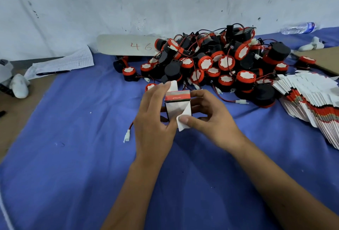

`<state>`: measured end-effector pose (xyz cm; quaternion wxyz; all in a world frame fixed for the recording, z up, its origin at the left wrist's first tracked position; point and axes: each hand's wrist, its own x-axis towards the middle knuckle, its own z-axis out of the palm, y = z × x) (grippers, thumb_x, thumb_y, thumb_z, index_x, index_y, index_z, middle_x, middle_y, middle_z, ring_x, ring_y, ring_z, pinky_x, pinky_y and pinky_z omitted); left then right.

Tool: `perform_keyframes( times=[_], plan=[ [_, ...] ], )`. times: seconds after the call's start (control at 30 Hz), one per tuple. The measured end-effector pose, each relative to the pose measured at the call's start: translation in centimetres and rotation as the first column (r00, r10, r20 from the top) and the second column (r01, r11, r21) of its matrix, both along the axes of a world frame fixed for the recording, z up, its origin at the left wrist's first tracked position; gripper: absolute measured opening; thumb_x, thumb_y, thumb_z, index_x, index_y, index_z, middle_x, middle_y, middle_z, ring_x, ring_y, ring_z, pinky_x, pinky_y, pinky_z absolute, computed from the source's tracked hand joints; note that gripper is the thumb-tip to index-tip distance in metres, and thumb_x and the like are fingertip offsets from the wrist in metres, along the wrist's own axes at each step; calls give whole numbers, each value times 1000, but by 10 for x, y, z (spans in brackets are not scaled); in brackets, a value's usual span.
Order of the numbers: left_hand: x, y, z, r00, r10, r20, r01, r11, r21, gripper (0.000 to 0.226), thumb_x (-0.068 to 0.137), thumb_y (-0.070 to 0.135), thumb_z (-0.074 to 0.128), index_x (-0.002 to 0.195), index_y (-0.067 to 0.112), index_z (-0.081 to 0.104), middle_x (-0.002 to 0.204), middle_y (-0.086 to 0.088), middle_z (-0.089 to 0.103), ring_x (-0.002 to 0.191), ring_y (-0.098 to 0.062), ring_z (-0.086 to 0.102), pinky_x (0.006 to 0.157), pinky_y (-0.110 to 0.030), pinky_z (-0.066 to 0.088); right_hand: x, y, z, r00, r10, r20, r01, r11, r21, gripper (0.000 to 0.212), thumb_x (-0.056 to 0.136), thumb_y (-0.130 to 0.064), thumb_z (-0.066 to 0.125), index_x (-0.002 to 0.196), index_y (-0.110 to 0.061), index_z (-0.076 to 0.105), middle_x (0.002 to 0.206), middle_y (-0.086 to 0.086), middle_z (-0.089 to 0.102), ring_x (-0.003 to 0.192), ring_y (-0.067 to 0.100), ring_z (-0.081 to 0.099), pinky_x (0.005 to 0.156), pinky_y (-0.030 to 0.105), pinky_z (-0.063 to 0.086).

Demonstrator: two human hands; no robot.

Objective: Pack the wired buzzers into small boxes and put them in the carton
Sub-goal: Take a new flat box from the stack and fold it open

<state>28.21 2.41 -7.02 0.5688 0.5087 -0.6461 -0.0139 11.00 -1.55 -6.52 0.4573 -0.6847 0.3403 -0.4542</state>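
Both hands hold one small white box with a red and black band, above the blue cloth at the centre. My left hand grips its left side, fingers reaching up to an open top flap. My right hand grips the right side, its thumb pressing a white bottom flap. A red wire with a white connector hangs out below my left hand. Behind lies a heap of black and red wired buzzers. A fanned stack of flat unfolded boxes lies at the right.
A blue cloth covers the table. A grey board marked 46 leans at the wall. Papers with a pen and white gloves lie far left. A water bottle and brown cardboard sit at the far right.
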Motion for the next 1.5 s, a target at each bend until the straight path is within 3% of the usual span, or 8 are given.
perform_keyframes(
  times=[0.2,0.43,0.6,0.87,1.07,1.23,1.37,1.5],
  plan=[
    [-11,-3,-10,955,-151,-257,193,970,147,56,88,1,70,138,25,59,133,9,64,115,-9,67,85,-22,59,0,-5,0,962,-198,190,161,968,195,35,88,-27,79,117,-20,61,109,5,74,97,26,73,64,30,57],
    [-10,-11,-24,968,-225,-107,246,930,274,101,81,18,87,162,35,29,152,15,46,140,-11,49,99,-41,58,0,-10,-6,974,-151,168,112,968,225,29,93,-26,74,119,-17,66,110,2,76,102,21,74,75,38,63],
    [-1,-13,-20,993,-59,99,42,985,169,89,76,18,88,151,34,43,149,10,47,137,-6,46,107,-14,41,0,-10,-8,993,-43,111,23,984,178,29,96,-27,71,124,-19,67,108,1,78,98,16,75,70,25,59],
    [-5,-6,-13,986,-43,158,18,987,157,82,74,18,91,145,26,51,152,10,48,139,-12,45,111,-26,42,0,-11,-9,998,-52,23,49,989,138,31,94,-21,74,123,-19,66,108,-4,78,97,12,75,71,20,57],
    [-8,-5,-12,977,-23,211,-10,988,157,82,73,21,92,144,25,53,151,9,48,135,-15,46,107,-10,31,1,-11,-13,994,-105,-8,106,986,133,26,95,-18,72,120,-20,67,106,-4,78,98,14,75,85,41,63],
    [-10,-5,-11,965,-29,259,-6,991,131,81,74,20,92,145,21,54,152,7,48,135,-18,47,109,-25,43,1,-10,-12,984,-172,-41,175,981,83,23,95,-16,72,117,-23,68,102,-8,78,95,11,75,84,43,63],
    [-9,-6,-11,985,-44,168,21,990,138,81,75,18,90,144,28,49,150,10,48,136,-12,47,108,-15,37,1,-8,-9,988,-152,-8,152,986,72,27,95,-17,73,121,-21,68,107,-8,77,100,11,74,88,42,62],
    [-5,-8,-12,999,-53,-11,54,992,118,81,75,16,90,144,26,48,143,11,52,132,-9,51,102,-32,51,-1,-8,-4,992,-10,125,-1,996,89,31,100,-14,64,130,-16,65,121,-4,74,115,13,69,90,32,60]
  ],
)
